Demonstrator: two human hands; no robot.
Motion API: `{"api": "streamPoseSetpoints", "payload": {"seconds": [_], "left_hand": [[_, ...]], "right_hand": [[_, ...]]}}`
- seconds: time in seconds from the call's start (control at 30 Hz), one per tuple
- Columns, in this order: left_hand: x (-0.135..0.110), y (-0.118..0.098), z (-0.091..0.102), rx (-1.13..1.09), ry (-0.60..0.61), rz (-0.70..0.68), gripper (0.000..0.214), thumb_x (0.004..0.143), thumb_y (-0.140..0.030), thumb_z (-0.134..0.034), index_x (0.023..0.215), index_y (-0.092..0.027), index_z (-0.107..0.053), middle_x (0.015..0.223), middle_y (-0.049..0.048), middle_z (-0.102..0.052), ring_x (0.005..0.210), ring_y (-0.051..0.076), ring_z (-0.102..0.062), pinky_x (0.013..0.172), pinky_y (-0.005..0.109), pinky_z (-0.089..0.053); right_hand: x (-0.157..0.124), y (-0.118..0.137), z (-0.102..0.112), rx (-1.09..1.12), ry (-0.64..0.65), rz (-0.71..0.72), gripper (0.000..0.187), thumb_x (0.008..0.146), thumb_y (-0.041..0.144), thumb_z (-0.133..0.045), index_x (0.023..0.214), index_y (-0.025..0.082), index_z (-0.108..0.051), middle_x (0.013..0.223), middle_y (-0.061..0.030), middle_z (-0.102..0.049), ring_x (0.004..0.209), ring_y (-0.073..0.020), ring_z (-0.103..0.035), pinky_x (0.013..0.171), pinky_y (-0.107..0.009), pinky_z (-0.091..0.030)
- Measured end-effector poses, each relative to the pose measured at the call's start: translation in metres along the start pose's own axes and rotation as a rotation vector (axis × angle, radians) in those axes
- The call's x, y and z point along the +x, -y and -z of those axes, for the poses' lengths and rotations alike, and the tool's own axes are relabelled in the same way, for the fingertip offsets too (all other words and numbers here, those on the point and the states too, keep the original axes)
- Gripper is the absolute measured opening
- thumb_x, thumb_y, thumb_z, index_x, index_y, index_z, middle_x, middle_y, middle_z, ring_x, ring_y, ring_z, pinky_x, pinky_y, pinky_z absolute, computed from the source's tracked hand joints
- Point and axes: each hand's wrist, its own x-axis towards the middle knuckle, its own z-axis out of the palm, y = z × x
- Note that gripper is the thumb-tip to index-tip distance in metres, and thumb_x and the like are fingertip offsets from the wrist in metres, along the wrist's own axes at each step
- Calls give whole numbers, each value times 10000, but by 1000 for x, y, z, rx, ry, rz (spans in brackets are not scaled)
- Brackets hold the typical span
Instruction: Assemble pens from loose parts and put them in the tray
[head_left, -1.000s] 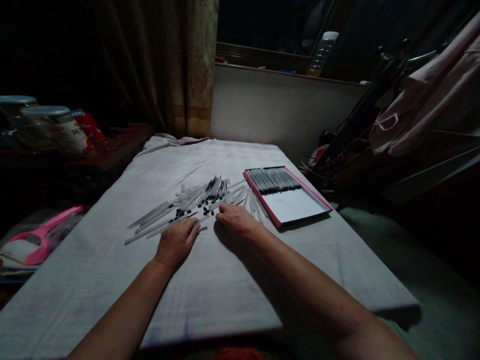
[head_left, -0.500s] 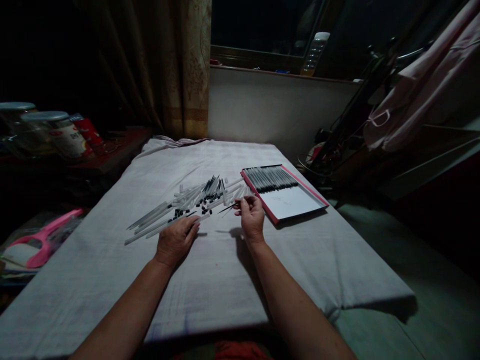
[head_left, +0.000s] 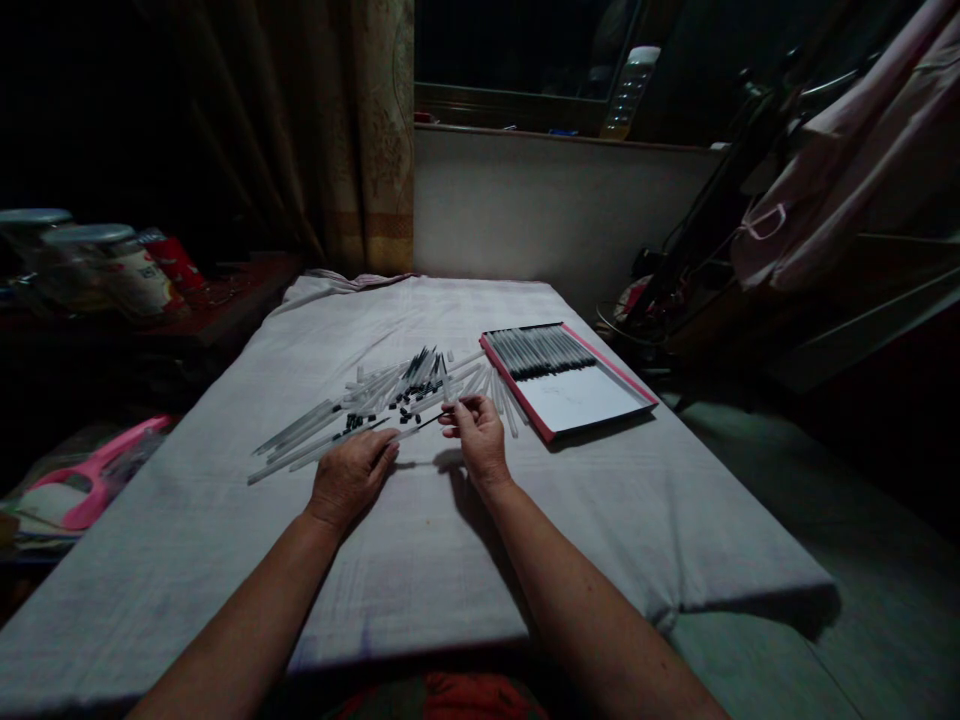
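Note:
My left hand point(head_left: 351, 472) is closed around a translucent pen barrel point(head_left: 406, 434), whose end sticks out to the right past the fingertips. Pinched in the fingers of my right hand point(head_left: 480, 438) is a thin dark pen refill point(head_left: 430, 422). Its tip meets the barrel's open end; how far inside it reaches is too small to tell. Just beyond both hands lies a loose pile of clear barrels point(head_left: 375, 392), dark refills point(head_left: 420, 368) and small black plugs point(head_left: 407, 416). To the right, a shallow red-edged box point(head_left: 519, 390) holds a row of pens point(head_left: 540, 352) at its far side.
A pale cloth covers the table point(head_left: 420, 570). On the left, lidded jars point(head_left: 131, 270) stand on a dark side table, with a pink-handled object point(head_left: 94, 480) lower down. A plastic bottle point(head_left: 631, 95) stands on the windowsill; pink fabric point(head_left: 817, 190) hangs at right.
My right hand has moved left, bringing the refill from a short distance away up to the barrel's end. My left hand has stayed nearly in place with the barrel.

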Motion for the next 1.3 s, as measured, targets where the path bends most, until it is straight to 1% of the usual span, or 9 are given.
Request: {"api": "streamPoseSetpoints", "payload": {"seconds": [0.17,0.27,0.43,0.57,0.67,0.9,1.07,1.17,1.3], "left_hand": [[0,1,-3,-2,-18,25,334,936,-413,-466,1073,-231,-710,1040,89,-765,933,242,-710,818,327,-523],[0,3,-4,-4,-50,67,336,939,-405,-453,1065,-223,-705,1053,92,-765,946,249,-712,818,325,-522],[2,5,-3,-1,-91,118,344,952,-397,-430,1080,-216,-693,1052,94,-762,938,254,-714,785,319,-515],[2,5,-3,3,-114,139,350,959,-372,-422,1126,-205,-680,1044,98,-758,922,255,-711,779,327,-514],[2,5,-4,2,-102,93,347,961,-359,-428,1156,-210,-675,1072,99,-750,960,254,-702,834,338,-513],[1,6,-5,3,-83,6,342,972,-332,-432,1171,-195,-673,1056,104,-746,962,249,-702,849,347,-531],[1,9,-9,30,-118,-83,321,981,-348,-441,1134,-191,-676,1043,94,-751,947,231,-706,839,338,-546],[1,10,-9,40,-138,-106,296,978,-330,-457,1126,-198,-677,1020,85,-753,927,219,-709,831,327,-553],[1,10,-8,42,-135,-130,283,977,-323,-470,1128,-201,-676,1009,82,-755,917,216,-713,831,328,-558]], "right_hand": [[-9,-13,-5,-243,255,-19,154,760,342,-647,821,203,-619,727,14,-695,679,-149,-689,582,-240,-555],[-10,-14,0,-538,290,78,191,805,247,-581,956,207,-690,869,-8,-743,804,-159,-698,753,-286,-566],[-8,-4,8,-1055,324,205,290,858,157,-558,1102,217,-702,1146,-58,-728,1078,-180,-657,973,-293,-478],[-5,4,-6,-1312,341,160,346,942,261,-511,1262,222,-634,1197,-86,-700,1098,-202,-650,931,-288,-475],[2,8,-20,-1457,363,118,355,952,393,-513,1266,271,-626,1150,-83,-704,1038,-232,-667,841,-311,-490],[8,4,-29,-1560,330,155,242,970,311,-467,1071,240,-674,1118,-72,-687,941,-215,-678,740,-294,-482],[6,-1,-29,-1572,339,184,237,963,371,-507,1091,250,-665,1127,-72,-653,909,-202,-673,696,-278,-468],[7,-4,-27,-1536,348,194,218,966,353,-510,1056,256,-683,1112,-64,-661,896,-196,-671,692,-273,-458],[9,-11,-20,-1383,281,245,196,952,276,-510,1028,224,-684,1055,-66,-698,932,-199,-665,750,-268,-456]]}}
